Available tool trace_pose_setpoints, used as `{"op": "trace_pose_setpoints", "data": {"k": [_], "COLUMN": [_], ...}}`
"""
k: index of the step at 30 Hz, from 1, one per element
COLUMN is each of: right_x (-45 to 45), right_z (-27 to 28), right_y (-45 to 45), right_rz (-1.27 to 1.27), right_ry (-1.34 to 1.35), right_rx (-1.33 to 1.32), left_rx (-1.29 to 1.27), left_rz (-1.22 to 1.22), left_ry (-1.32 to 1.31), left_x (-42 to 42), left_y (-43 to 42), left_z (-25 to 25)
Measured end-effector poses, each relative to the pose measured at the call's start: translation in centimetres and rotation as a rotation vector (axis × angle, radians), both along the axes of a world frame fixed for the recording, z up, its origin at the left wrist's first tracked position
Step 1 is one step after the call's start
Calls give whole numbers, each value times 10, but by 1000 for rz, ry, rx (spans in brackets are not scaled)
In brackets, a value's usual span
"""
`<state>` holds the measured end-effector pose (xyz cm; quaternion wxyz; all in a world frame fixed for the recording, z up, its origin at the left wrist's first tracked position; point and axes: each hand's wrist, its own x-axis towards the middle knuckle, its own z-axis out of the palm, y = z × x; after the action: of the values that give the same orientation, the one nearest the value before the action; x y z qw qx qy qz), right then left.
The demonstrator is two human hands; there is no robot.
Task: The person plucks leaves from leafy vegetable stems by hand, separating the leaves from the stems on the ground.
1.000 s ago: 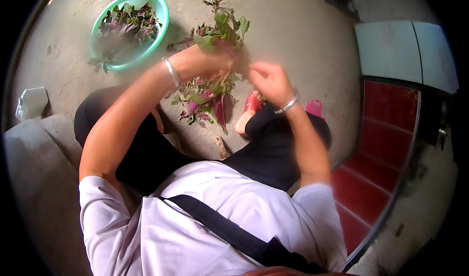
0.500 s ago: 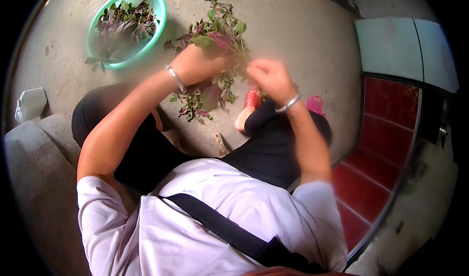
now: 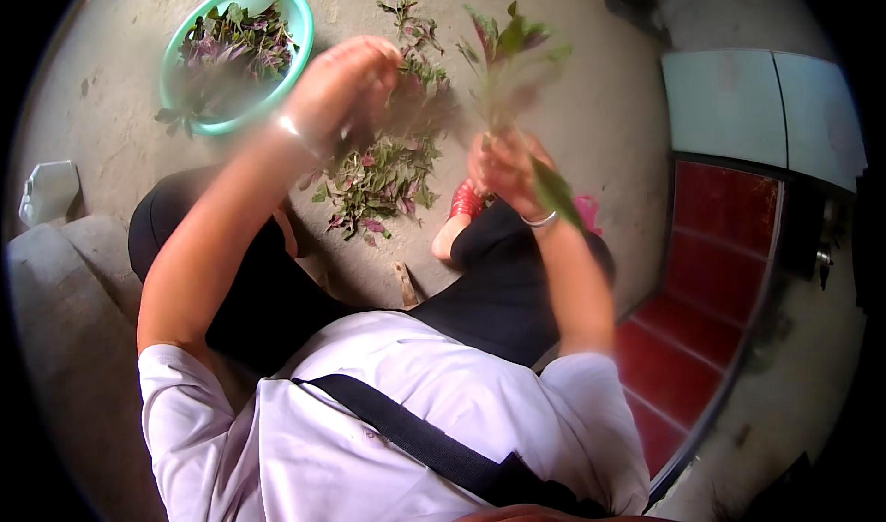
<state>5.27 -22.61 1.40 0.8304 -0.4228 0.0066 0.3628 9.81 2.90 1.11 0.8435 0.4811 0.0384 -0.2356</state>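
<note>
My right hand is closed around the lower part of a leafy amaranth stem, its green and purplish leaves pointing up and one long leaf hanging beside the wrist. To its left, my left hand is raised over the floor near the basin. Motion smears its fingers, so whether it holds anything cannot be made out. Beneath and between the hands lies a loose pile of picked amaranth leaves, partly hidden by the left hand. More amaranth greens fill a mint-green plastic basin at the upper left.
A red sandal on my foot is close to the leaf pile. Something pink shows behind my right wrist. A whitish plastic container stands at far left. Along the right are a red-tiled step and pale panels.
The hands have come apart. My left hand has moved up and left towards the basin; the right has dropped slightly with the leafy stem, which now stands upright in it.
</note>
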Motion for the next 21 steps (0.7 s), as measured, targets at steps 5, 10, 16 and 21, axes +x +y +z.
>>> {"op": "trace_pose_setpoints", "data": {"k": [5, 10, 16, 21], "right_x": [-3, -4, -1, -3], "right_z": [7, 13, 14, 17], "right_y": [13, 23, 22, 29], "right_rz": [40, 63, 9, -90], "right_ry": [40, -52, 27, 19], "right_rx": [-84, -189, -190, -230], "left_rx": [35, 2, 113, 203], "left_rz": [-244, -271, -163, -80], "left_ry": [68, 37, -50, -187], "left_x": [-18, -18, -22, -23], "left_y": [-25, -29, -28, -28], "left_z": [12, 12, 13, 15]}}
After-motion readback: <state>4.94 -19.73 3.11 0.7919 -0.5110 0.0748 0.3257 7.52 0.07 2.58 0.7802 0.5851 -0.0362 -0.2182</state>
